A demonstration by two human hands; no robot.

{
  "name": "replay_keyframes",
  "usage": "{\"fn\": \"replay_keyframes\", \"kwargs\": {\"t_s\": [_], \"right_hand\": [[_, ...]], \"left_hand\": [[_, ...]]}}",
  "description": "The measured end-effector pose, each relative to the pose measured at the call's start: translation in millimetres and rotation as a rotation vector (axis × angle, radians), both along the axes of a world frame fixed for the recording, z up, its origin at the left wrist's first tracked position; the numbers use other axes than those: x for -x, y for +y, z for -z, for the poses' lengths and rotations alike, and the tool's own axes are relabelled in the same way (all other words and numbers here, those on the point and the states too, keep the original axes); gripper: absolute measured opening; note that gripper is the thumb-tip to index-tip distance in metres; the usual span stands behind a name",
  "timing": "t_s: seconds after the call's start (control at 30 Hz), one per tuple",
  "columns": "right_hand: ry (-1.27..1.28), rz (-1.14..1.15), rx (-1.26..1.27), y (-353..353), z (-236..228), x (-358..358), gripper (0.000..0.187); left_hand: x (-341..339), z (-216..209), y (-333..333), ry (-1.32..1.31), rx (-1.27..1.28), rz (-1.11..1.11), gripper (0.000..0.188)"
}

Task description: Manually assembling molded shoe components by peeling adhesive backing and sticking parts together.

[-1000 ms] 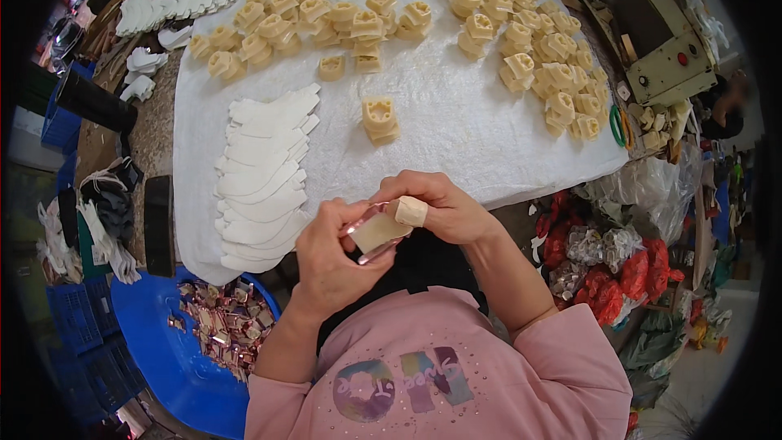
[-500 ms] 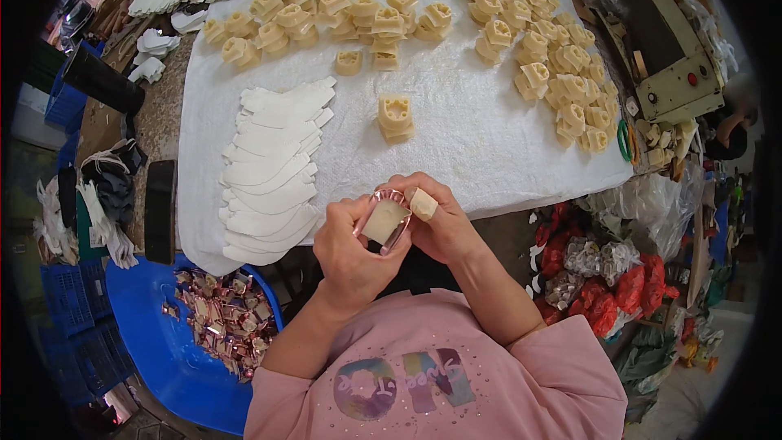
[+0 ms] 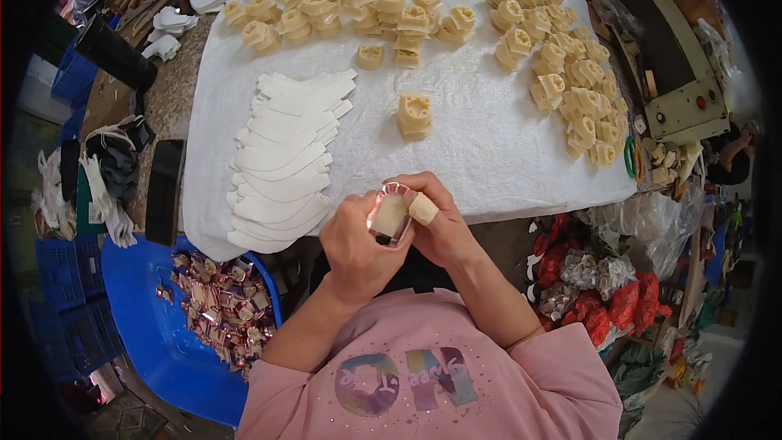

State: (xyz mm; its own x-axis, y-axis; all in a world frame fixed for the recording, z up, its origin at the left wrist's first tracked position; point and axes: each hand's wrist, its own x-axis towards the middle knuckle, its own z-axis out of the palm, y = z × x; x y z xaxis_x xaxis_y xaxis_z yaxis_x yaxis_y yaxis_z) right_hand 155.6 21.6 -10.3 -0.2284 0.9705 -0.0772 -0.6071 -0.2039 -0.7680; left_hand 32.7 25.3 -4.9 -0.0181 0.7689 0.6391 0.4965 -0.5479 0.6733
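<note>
Both hands meet around a small cup-shaped piece [image 3: 391,216] with a shiny pink metallic wall, a pleated rim and a cream inside. My left hand [image 3: 354,240] wraps it from the left. From the right, my right hand [image 3: 440,224] pinches its edge, with pale tape [image 3: 423,209] around the thumb. Just beyond the hands, a stack of cream moulded blocks [image 3: 415,116] stands alone on the white cloth [image 3: 371,147]. Overlapping white curved sheets [image 3: 281,163] lie to the left of it.
More cream blocks crowd the table's far side [image 3: 391,12] and right side [image 3: 582,102]. A blue tub [image 3: 138,318] with pink metallic pieces [image 3: 224,301] sits lower left. A black phone-like slab [image 3: 165,191] lies at the left edge; red bags [image 3: 627,301] are lower right.
The table has shifted slightly right in view. Between my hands the pink piece has turned a little, showing more of its pleated rim; both hands still hold it.
</note>
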Motion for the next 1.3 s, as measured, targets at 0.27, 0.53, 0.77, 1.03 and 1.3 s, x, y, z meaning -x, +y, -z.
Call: {"fn": "replay_keyframes", "kwargs": {"t_s": [0.27,0.53,0.77,1.03,1.3], "right_hand": [[-0.333,-0.032,-0.188,7.5,-0.5,0.1,0.031],[-0.669,-0.036,-0.554,24.9,-17.0,7.4,0.027],[-1.146,-0.056,-0.897,28.0,-31.5,27.8,0.02],[-1.345,0.072,-0.897,78.4,-6.0,43.9,0.03],[-1.532,0.082,-0.891,103.0,-2.2,60.9,0.036]], "left_hand": [[12.4,-10.8,-0.4,-0.861,0.657,0.363,0.038],[37.3,-12.7,-2.1,-1.01,0.862,0.603,0.029],[66.8,-2.8,-16.3,-0.773,0.571,0.426,0.017],[191.4,28.7,-51.5,-0.053,0.398,-0.57,0.022],[253.3,43.8,-91.3,0.42,0.458,-1.142,0.039]]}}
